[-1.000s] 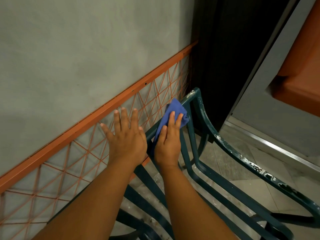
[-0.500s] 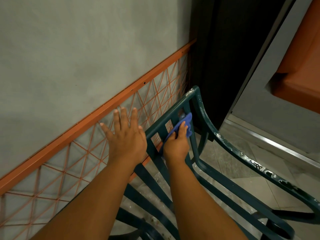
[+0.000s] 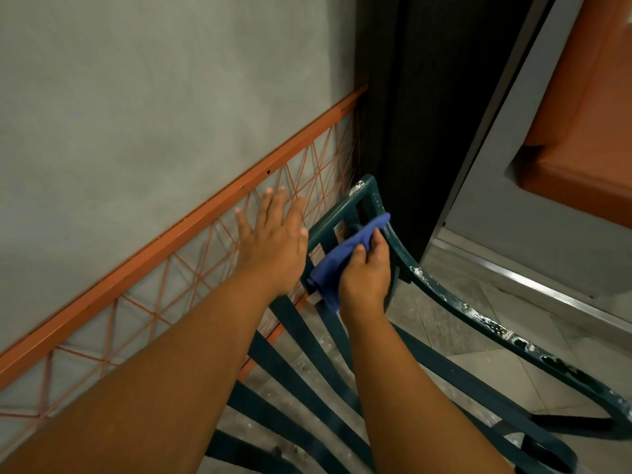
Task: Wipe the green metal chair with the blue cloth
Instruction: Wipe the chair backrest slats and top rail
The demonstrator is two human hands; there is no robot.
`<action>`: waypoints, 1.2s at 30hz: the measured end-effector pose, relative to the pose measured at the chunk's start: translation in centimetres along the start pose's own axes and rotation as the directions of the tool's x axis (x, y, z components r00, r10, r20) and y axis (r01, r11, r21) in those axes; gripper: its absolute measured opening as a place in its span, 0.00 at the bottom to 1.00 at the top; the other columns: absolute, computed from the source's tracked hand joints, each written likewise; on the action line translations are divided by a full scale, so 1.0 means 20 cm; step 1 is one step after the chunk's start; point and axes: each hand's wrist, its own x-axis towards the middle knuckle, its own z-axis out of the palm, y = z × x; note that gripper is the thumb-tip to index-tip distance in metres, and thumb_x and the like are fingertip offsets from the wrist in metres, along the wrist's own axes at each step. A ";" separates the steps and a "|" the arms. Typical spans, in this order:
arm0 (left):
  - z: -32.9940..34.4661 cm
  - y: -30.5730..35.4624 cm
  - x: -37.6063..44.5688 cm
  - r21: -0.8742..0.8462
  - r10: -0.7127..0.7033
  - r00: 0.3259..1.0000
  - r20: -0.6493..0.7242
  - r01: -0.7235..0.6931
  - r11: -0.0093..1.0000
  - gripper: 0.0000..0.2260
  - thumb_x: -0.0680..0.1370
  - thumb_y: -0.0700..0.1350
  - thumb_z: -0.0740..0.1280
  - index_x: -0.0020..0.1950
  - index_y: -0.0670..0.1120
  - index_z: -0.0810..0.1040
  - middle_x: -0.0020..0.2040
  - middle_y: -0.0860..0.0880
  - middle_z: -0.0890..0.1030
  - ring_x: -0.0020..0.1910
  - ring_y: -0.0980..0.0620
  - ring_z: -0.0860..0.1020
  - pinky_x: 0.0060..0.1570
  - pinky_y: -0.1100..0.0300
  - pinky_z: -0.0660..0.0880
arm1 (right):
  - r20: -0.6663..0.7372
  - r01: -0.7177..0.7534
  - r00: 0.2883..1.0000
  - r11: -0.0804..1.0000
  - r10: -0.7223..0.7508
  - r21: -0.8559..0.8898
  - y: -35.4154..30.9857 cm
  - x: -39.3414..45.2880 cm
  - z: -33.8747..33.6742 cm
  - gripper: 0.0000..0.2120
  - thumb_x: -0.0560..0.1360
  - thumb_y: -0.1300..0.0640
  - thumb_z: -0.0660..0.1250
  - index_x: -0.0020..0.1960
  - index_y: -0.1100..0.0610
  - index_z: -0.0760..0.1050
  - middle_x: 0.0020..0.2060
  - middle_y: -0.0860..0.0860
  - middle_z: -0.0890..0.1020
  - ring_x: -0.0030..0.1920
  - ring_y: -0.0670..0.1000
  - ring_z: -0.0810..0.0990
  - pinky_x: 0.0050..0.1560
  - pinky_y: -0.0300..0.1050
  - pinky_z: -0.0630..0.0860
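The green metal chair (image 3: pixel 455 299) stands below me, its slatted back reaching up toward the wall and its right rail flecked with white chipped paint. My right hand (image 3: pixel 367 268) grips the blue cloth (image 3: pixel 345 254), bunched and wrapped around a slat near the top right corner of the chair back. My left hand (image 3: pixel 273 241) is flat with fingers spread, resting on the top edge of the chair back next to the orange grid.
An orange metal rail and wire grid (image 3: pixel 191 217) run along the grey wall on the left, close behind the chair. A dark door panel (image 3: pixel 427 114) and a grey frame with a metal threshold (image 3: pixel 533 282) lie to the right. Tiled floor (image 3: pixel 455 336) shows beneath the slats.
My right hand went from pressing the cloth flat on the top rail to gripping it bunched around a slat lower down. My left hand stayed in place.
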 end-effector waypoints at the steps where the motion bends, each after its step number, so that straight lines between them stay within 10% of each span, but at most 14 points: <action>1: 0.01 0.01 0.05 -0.006 0.011 1.000 0.025 -0.011 1.000 0.24 0.81 0.51 0.44 0.77 0.53 0.45 0.78 0.48 0.43 0.76 0.48 0.37 0.68 0.38 0.35 | 0.032 0.083 0.996 0.996 -0.082 -0.034 -0.02 0.01 0.02 0.23 0.82 0.56 0.56 0.74 0.41 0.59 0.67 0.48 0.71 0.54 0.40 0.74 0.51 0.36 0.72; 5: 0.06 0.02 0.12 -0.055 0.026 0.997 0.068 -0.022 0.998 0.24 0.81 0.53 0.44 0.77 0.54 0.45 0.79 0.48 0.44 0.76 0.49 0.38 0.69 0.37 0.37 | 0.230 0.377 0.916 0.901 -0.328 -0.217 0.02 0.08 0.09 0.28 0.82 0.61 0.52 0.73 0.37 0.48 0.77 0.45 0.52 0.76 0.51 0.55 0.74 0.57 0.57; 12: 0.08 0.03 0.10 -0.035 0.034 0.999 0.042 -0.032 0.999 0.24 0.80 0.53 0.42 0.77 0.53 0.43 0.78 0.48 0.44 0.76 0.48 0.38 0.71 0.37 0.38 | 0.029 -0.164 0.982 0.912 0.188 -0.375 0.17 0.24 0.02 0.28 0.81 0.63 0.51 0.78 0.49 0.48 0.77 0.55 0.54 0.73 0.60 0.60 0.71 0.58 0.61; 20: 0.08 0.04 0.10 0.033 0.037 0.999 0.014 -0.037 0.999 0.26 0.79 0.54 0.38 0.77 0.54 0.41 0.78 0.48 0.42 0.75 0.49 0.35 0.69 0.38 0.35 | 0.059 0.196 0.980 0.969 -0.189 -0.154 0.22 0.17 0.10 0.29 0.82 0.64 0.52 0.72 0.36 0.51 0.77 0.45 0.51 0.76 0.49 0.51 0.74 0.45 0.56; 28: 0.08 0.04 0.09 0.071 0.070 0.997 -0.013 -0.069 0.995 0.27 0.78 0.54 0.36 0.77 0.51 0.43 0.79 0.48 0.43 0.75 0.50 0.36 0.71 0.39 0.35 | -0.140 -0.342 0.935 0.934 0.327 -0.104 0.24 0.27 0.00 0.25 0.80 0.64 0.55 0.75 0.48 0.60 0.70 0.57 0.69 0.66 0.59 0.71 0.65 0.50 0.69; 33: 0.08 0.05 0.09 0.082 0.064 0.998 -0.014 -0.063 0.995 0.28 0.78 0.54 0.36 0.77 0.49 0.47 0.79 0.47 0.45 0.76 0.50 0.37 0.71 0.38 0.36 | -0.091 -0.035 0.995 0.997 0.028 -0.073 0.00 0.16 -0.02 0.19 0.80 0.59 0.59 0.68 0.42 0.70 0.56 0.41 0.76 0.55 0.42 0.76 0.54 0.41 0.73; 36: 0.08 0.05 0.09 0.076 0.053 0.999 -0.014 -0.052 0.996 0.28 0.78 0.54 0.36 0.77 0.48 0.47 0.79 0.47 0.45 0.76 0.50 0.36 0.70 0.38 0.35 | -0.095 0.391 0.912 0.916 -0.399 -0.094 -0.15 0.08 0.02 0.21 0.80 0.59 0.59 0.71 0.43 0.66 0.59 0.37 0.75 0.57 0.38 0.76 0.55 0.35 0.76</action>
